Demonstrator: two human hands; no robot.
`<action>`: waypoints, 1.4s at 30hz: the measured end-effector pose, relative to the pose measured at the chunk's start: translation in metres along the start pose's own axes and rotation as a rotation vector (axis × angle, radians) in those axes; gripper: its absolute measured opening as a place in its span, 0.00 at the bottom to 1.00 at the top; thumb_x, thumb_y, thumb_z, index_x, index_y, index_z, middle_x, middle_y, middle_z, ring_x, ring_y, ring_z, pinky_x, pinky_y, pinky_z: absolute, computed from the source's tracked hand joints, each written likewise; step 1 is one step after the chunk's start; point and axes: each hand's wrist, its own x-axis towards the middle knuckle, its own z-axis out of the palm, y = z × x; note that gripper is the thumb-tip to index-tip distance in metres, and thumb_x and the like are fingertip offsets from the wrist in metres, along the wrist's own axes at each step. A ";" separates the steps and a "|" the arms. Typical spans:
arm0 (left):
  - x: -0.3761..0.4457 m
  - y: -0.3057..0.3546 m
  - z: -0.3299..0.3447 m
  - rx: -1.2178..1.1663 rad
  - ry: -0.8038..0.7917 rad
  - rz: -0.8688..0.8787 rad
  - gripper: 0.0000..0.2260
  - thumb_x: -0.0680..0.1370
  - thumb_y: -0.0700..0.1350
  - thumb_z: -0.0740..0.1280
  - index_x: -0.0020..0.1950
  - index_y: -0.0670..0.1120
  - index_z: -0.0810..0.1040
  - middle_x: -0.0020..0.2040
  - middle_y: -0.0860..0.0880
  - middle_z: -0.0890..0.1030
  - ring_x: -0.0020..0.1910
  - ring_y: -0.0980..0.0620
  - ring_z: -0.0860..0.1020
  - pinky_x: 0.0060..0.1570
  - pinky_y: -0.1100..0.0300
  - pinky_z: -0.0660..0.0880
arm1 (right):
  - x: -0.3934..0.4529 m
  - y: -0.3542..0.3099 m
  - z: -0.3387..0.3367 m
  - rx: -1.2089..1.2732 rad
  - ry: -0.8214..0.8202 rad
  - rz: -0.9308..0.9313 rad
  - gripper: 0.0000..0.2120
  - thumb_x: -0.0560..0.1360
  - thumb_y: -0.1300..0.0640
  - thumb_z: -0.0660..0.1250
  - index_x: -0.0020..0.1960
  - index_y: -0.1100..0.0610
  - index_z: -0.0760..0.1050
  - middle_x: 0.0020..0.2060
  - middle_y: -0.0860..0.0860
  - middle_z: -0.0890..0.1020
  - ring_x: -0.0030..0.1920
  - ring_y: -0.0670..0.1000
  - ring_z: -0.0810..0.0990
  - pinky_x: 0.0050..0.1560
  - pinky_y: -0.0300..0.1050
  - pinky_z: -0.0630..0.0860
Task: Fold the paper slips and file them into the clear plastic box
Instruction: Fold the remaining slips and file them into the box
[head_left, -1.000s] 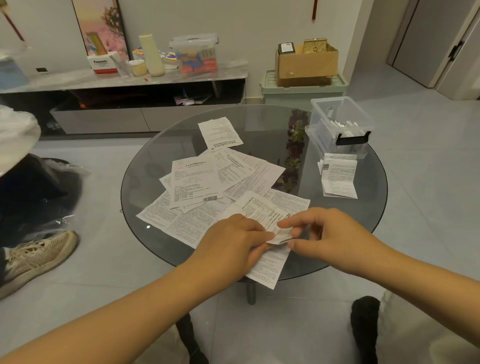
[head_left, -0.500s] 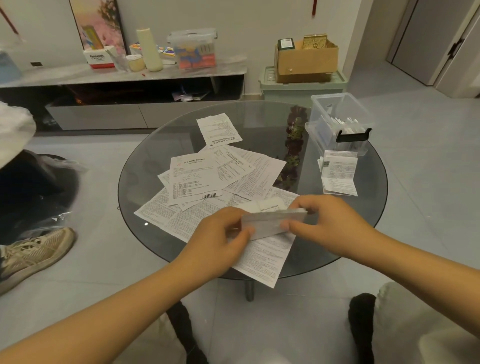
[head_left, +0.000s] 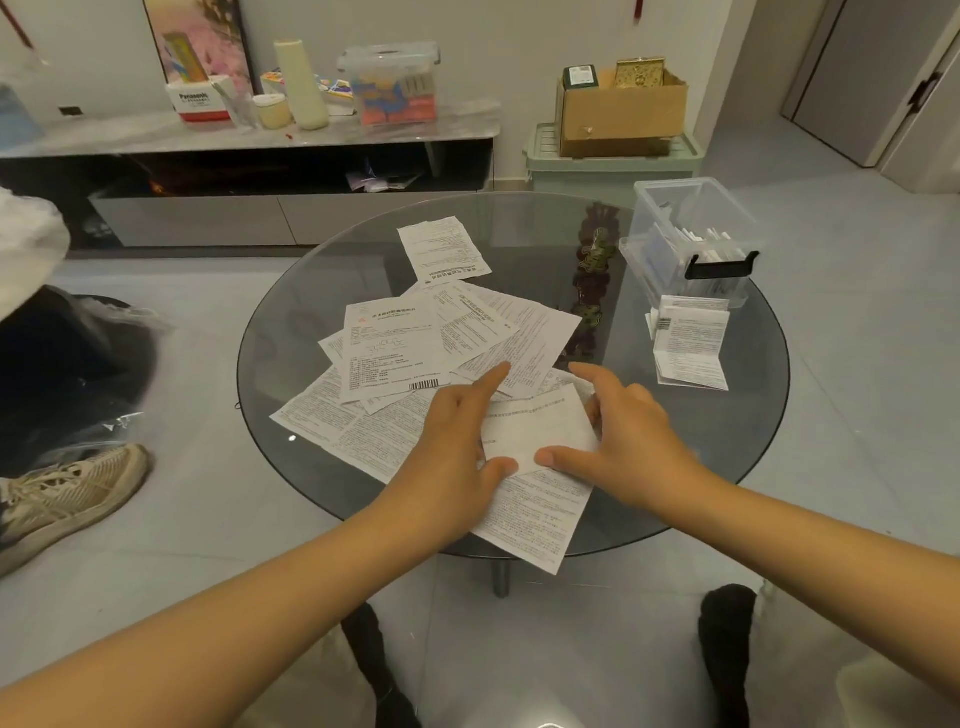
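A folded paper slip lies on the pile at the near side of the round glass table. My left hand presses its left side with the index finger stretched forward. My right hand presses its right side, thumb on the near edge. Several unfolded printed slips spread across the table's middle. The clear plastic box stands at the far right, open, with folded slips inside. A small stack of folded slips lies just in front of it.
One loose slip lies at the far side of the table. A low cabinet with bottles and boxes runs along the wall. A cardboard box sits on a green bin behind the table. A shoe is on the floor at left.
The slip was pinched and lifted between both hands; now its flap is folded over and both hands press it flat on the pile.
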 end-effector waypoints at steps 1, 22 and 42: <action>0.002 -0.001 -0.001 0.039 -0.001 0.001 0.33 0.75 0.43 0.69 0.74 0.60 0.56 0.68 0.53 0.59 0.65 0.53 0.65 0.62 0.64 0.66 | 0.001 0.000 -0.001 -0.018 -0.005 -0.006 0.40 0.66 0.45 0.74 0.72 0.45 0.56 0.47 0.40 0.66 0.59 0.51 0.67 0.63 0.52 0.67; -0.005 -0.001 -0.015 0.176 -0.274 0.134 0.23 0.73 0.53 0.70 0.68 0.55 0.71 0.67 0.57 0.63 0.62 0.59 0.67 0.57 0.73 0.63 | -0.030 -0.002 -0.022 -0.493 -0.115 -0.420 0.27 0.73 0.34 0.57 0.66 0.46 0.71 0.62 0.41 0.74 0.62 0.45 0.69 0.60 0.40 0.63; 0.013 0.010 -0.008 0.075 -0.095 0.172 0.03 0.75 0.51 0.67 0.47 0.54 0.79 0.46 0.57 0.79 0.49 0.56 0.75 0.52 0.58 0.72 | -0.022 0.005 -0.027 -0.298 -0.075 -0.331 0.14 0.78 0.47 0.56 0.52 0.51 0.78 0.44 0.50 0.82 0.44 0.49 0.77 0.45 0.50 0.76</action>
